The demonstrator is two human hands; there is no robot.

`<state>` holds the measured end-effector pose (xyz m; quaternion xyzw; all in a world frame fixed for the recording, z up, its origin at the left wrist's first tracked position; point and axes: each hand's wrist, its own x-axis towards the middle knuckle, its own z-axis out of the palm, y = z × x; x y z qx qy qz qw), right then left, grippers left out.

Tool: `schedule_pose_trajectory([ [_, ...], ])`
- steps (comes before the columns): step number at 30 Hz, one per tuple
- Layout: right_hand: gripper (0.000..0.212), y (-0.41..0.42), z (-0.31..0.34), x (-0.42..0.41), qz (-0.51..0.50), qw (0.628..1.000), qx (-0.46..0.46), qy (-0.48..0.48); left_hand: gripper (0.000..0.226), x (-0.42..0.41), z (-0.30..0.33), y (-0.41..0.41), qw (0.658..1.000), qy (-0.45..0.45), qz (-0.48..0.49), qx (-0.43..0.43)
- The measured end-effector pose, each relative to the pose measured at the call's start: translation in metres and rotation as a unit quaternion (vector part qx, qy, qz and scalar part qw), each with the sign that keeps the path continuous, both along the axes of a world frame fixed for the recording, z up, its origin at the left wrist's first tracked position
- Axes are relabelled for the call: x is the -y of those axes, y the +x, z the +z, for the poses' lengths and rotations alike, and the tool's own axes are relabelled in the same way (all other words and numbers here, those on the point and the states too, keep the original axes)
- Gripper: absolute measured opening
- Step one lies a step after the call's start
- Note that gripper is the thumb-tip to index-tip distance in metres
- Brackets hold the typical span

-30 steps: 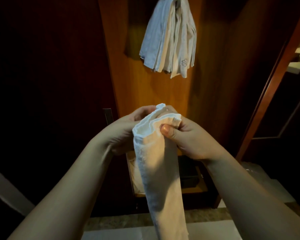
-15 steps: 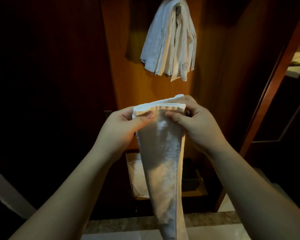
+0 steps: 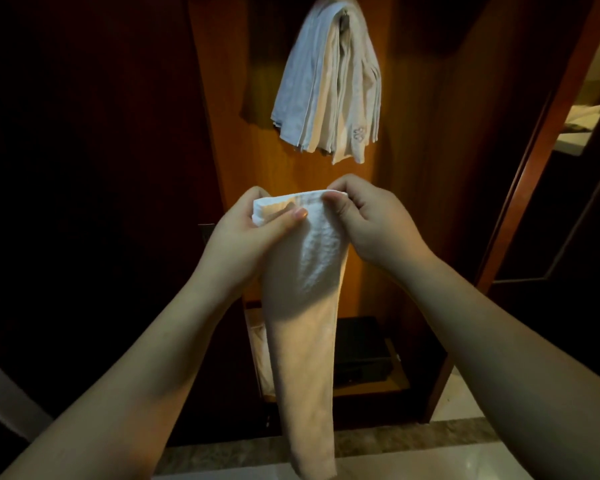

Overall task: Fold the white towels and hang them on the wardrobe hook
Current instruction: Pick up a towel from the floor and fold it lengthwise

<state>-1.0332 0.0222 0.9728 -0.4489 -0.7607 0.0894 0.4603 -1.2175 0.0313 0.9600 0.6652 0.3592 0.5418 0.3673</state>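
Observation:
A white towel (image 3: 309, 306), folded into a long narrow strip, hangs down in front of me. My left hand (image 3: 253, 233) pinches its top left corner between thumb and fingers. My right hand (image 3: 368, 220) pinches the top right corner, so the upper edge is stretched flat between both hands. Above them, several folded white towels (image 3: 329, 88) hang in a bundle from the wardrobe hook (image 3: 343, 20) on the lit wooden back panel (image 3: 385, 188). The hook is mostly covered by the cloth.
The wardrobe interior is dark to the left. A low shelf (image 3: 371, 391) at the bottom holds a dark box (image 3: 361, 351) and a pale cloth (image 3: 258, 344). A wooden door frame (image 3: 520, 202) stands to the right. Pale floor tiles (image 3: 413, 465) lie below.
Both hands rose and drew slightly apart, spreading the bunched top of the towel into a flat edge. My view moved a little closer to the hanging bundle.

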Motion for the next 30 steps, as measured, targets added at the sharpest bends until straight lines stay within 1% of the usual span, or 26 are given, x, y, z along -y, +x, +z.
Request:
schedule_pose_trajectory([
  [2,0.015,-0.003,0.003,-0.004,-0.010,0.999,0.032,0.018,0.041,-0.002,-0.001,-0.001,0.999,-0.022,-0.023,0.031],
  [3,0.016,-0.004,0.005,-0.006,-0.015,0.999,0.043,0.026,0.043,-0.004,-0.002,-0.001,0.996,-0.042,-0.053,0.051],
  [5,0.018,-0.006,0.008,-0.010,-0.024,0.998,0.054,0.036,0.035,-0.004,-0.007,0.000,0.986,-0.086,-0.125,0.075],
  [6,0.018,-0.007,0.009,-0.012,-0.027,0.998,0.056,0.032,0.029,-0.004,-0.010,0.000,0.982,-0.110,-0.135,0.078],
  [8,0.016,-0.006,0.007,-0.016,-0.030,0.998,0.047,0.020,0.027,-0.005,-0.014,0.002,0.980,-0.148,-0.100,0.091],
  [9,0.015,-0.004,0.005,-0.020,-0.029,0.999,0.018,0.012,0.029,-0.008,-0.014,0.002,0.981,-0.153,-0.079,0.092],
  [10,0.015,-0.002,0.001,-0.024,-0.021,0.999,-0.040,-0.005,0.031,-0.010,-0.015,0.003,0.982,-0.154,-0.061,0.091],
  [11,0.020,0.001,-0.005,-0.028,-0.002,0.992,-0.117,-0.038,0.031,-0.012,-0.013,0.005,0.982,-0.155,-0.051,0.090],
  [12,0.031,0.005,-0.013,-0.032,0.023,0.975,-0.200,-0.091,0.029,-0.013,-0.011,0.007,0.982,-0.159,-0.046,0.095],
  [13,0.045,0.010,-0.023,-0.037,0.055,0.951,-0.266,-0.151,0.025,-0.015,-0.009,0.009,0.980,-0.166,-0.043,0.105],
  [14,0.060,0.015,-0.037,-0.041,0.093,0.922,-0.309,-0.213,0.022,-0.016,-0.007,0.010,0.977,-0.174,-0.039,0.115],
  [15,0.070,0.020,-0.054,-0.046,0.125,0.895,-0.334,-0.269,0.021,-0.018,-0.005,0.012,0.975,-0.180,-0.032,0.124],
  [16,0.076,0.024,-0.068,-0.047,0.147,0.869,-0.352,-0.313,0.021,-0.019,-0.002,0.013,0.975,-0.181,-0.024,0.127],
  [18,0.078,0.026,-0.092,-0.041,0.170,0.843,-0.359,-0.362,0.020,-0.023,0.003,0.014,0.977,-0.172,-0.012,0.127],
  [20,0.075,0.025,-0.108,-0.036,0.184,0.843,-0.346,-0.368,0.013,-0.025,0.008,0.014,0.975,-0.173,-0.003,0.136],
  [21,0.072,0.023,-0.115,-0.034,0.184,0.850,-0.341,-0.358,0.010,-0.027,0.010,0.013,0.975,-0.175,-0.001,0.138],
  [24,0.056,0.011,-0.123,-0.028,0.161,0.861,-0.371,-0.309,0.010,-0.032,0.014,0.012,0.973,-0.181,0.010,0.140],
  [27,0.036,-0.004,-0.133,-0.022,0.114,0.885,-0.375,-0.250,0.011,-0.037,0.019,0.009,0.973,-0.182,0.030,0.139],
  [29,0.033,-0.013,-0.134,-0.017,0.101,0.900,-0.337,-0.256,0.012,-0.039,0.022,0.009,0.975,-0.177,0.033,0.134],
  [30,0.038,-0.016,-0.133,-0.016,0.096,0.905,-0.315,-0.269,0.011,-0.039,0.024,0.009,0.976,-0.172,0.032,0.129],
])
